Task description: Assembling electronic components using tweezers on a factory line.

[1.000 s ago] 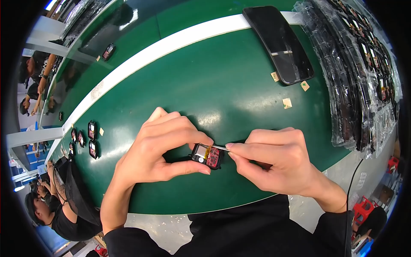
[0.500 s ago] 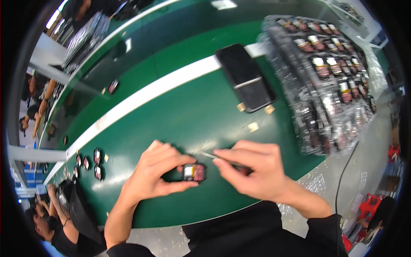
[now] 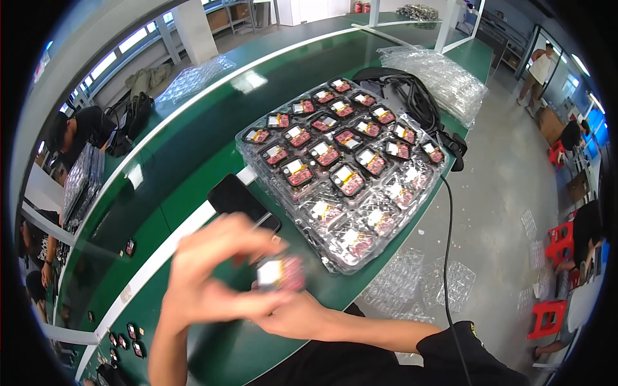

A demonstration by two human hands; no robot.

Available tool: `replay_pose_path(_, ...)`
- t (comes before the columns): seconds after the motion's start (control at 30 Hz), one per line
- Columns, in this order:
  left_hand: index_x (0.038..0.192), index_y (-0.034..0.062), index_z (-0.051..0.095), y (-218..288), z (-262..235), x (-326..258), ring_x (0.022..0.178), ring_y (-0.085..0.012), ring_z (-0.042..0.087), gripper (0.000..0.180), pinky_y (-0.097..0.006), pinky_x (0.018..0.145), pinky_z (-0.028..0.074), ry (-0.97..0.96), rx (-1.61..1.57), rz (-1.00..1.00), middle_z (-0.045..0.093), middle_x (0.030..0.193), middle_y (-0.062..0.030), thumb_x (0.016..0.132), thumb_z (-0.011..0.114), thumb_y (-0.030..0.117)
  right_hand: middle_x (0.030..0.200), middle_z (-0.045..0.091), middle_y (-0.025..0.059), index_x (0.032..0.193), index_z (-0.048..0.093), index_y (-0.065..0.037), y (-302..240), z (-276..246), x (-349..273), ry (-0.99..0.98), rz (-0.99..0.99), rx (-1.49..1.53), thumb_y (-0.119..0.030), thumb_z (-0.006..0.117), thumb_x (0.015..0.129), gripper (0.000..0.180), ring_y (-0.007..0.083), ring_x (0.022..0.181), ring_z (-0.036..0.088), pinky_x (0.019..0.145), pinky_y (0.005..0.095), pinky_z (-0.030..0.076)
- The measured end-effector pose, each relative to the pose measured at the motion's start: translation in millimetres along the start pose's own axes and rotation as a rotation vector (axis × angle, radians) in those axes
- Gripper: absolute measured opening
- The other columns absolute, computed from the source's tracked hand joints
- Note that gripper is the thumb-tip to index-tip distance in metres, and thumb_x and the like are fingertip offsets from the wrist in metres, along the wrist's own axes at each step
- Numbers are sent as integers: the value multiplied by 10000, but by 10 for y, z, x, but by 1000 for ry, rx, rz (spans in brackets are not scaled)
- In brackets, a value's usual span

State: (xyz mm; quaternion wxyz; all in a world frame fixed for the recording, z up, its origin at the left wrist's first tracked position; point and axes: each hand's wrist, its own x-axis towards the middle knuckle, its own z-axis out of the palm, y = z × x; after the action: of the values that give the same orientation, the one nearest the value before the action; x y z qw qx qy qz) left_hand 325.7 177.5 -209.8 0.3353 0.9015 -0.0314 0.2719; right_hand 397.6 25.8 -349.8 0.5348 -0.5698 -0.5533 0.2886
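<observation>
Through the head camera, my only view, I have the left hand raised over the green worktop, its thumb and fingers curved in a C around a small black-cased electronic module with a white patch and a red circuit board. The module sits at the fingertips, on the right side of that hand. Motion blur smears it, but its long axis seems to run roughly left to right, with thumb below and forefinger above.

The right hand comes in from the lower right, just below and partly behind the left; its fingers are covered, so I can't tell how they are set or whether they hold anything. The left is the nearer hand.

What matters to me in space is the clear plastic tray of similar modules: it lies up and right of the held one, its nearest corner close by, its right side near the worktop's edge. A black smartphone lies just above the left hand, by the white strip, tightening that side. My open room is the bare green left of the hand, as far as the loose black-cased modules at lower left.
</observation>
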Motion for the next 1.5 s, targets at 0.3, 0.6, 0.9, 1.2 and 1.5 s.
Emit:
replay_pose_path(0.3, 1271, 36, 808, -276, 1093, 1777, 1184, -320, 640, 489, -453, 1034, 514, -277, 69, 318, 707, 1216, -113, 878, 922, 304, 929, 757, 191, 1076, 822, 31, -121, 4, 93, -54, -36, 34, -147, 729, 976, 224, 440, 842, 735, 801, 522, 599)
replay_pose_path(0.6, 1360, 89, 768, -394, 384, 861, 1183, -327, 643, 422, -448, 1029, 516, 6, 215, 193, 691, 1335, -118, 949, 847, 146, 823, 722, 136, 1076, 845, -8, -96, 12, 79, 11, -166, -74, -113, 801, 964, 160, 332, 680, 724, 638, 434, 576)
replay_pose_path(0.9, 1269, 80, 789, -1490, -1279, -1869, 1260, -373, 652, 337, -490, 1097, 508, 179, 1020, -618, 720, 1332, -137, 1000, 799, 283, 770, 701, 101, 1043, 840, -8, -225, 15, 135, -35, -82, -72, -94, 826, 940, 135, 248, 553, 653, 533, 365, 507)
replay_pose_path(1.2, 1270, 11, 739, -1476, -1201, -2061, 1116, -364, 629, 350, -473, 1011, 515, 301, 588, -570, 690, 1127, -157, 974, 818, 181, 649, 598, 74, 1002, 838, 53, -307, 50, 100, 57, -72, -191, -6, 857, 867, 148, 118, 549, 545, 528, 297, 367)
replay_pose_path(1.5, 1592, 46, 557, -167, -329, -2027, 1366, -372, 576, 716, -499, 1169, 491, 3, 125, -418, 610, 1473, -181, 931, 818, 140, 666, 589, 59, 1006, 823, 75, -303, 47, 107, 82, -31, -227, 9, 843, 881, 142, 106, 561, 520, 533, 296, 343)
